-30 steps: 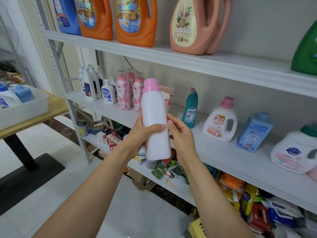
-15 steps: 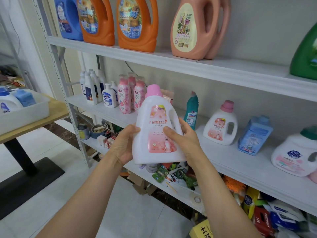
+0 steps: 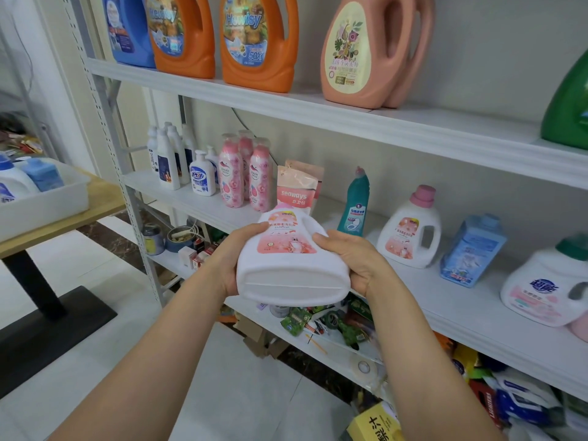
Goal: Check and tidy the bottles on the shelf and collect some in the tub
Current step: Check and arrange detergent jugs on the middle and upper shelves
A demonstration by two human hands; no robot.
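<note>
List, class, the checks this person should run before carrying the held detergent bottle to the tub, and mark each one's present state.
1. Both hands grip: left hand and right hand clasp the white pink-labelled detergent bottle: ok.
2. Bottle upright: tipped, base toward camera: not ok.
3. Pink cap tight: mostly hidden: cannot tell.
4. Base leak-free: looks clean and dry: ok.
5. Space in white plastic tub: partly out of view: cannot tell.

Light was bright, soft and even, with faint shadows under the shelf (image 3: 366, 122). Its lines bowed toward the edges; corners looked slightly smeared.
</note>
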